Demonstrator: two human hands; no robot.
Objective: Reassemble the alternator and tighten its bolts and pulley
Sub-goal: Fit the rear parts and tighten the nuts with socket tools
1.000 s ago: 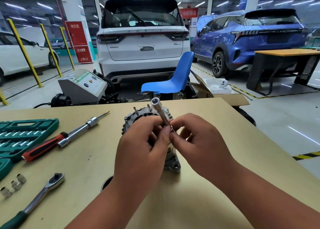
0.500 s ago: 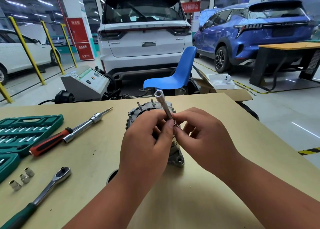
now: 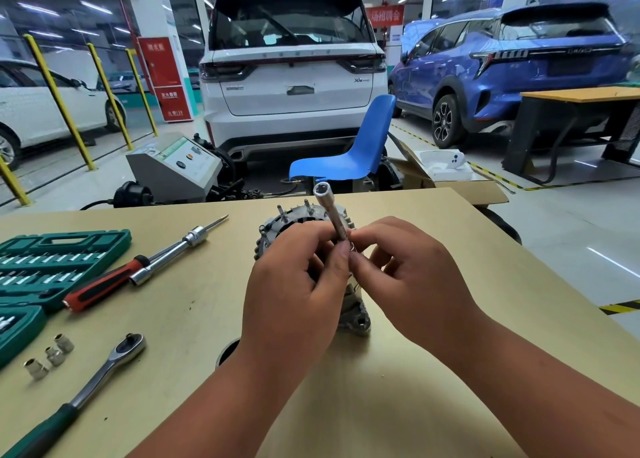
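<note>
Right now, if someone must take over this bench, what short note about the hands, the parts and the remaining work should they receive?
Left hand: pinches the lower end of the long socket, held tilted above the alternator.
Right hand: pinches the same lower end; what small part sits there, I cannot tell.
Alternator stands on the table, studs up. Ratchet, screwdriver and three small sockets lie at the left, untouched.
Done: housing looks joined.
To do: likely fit socket to ratchet, tighten bolts and pulley.
</note>
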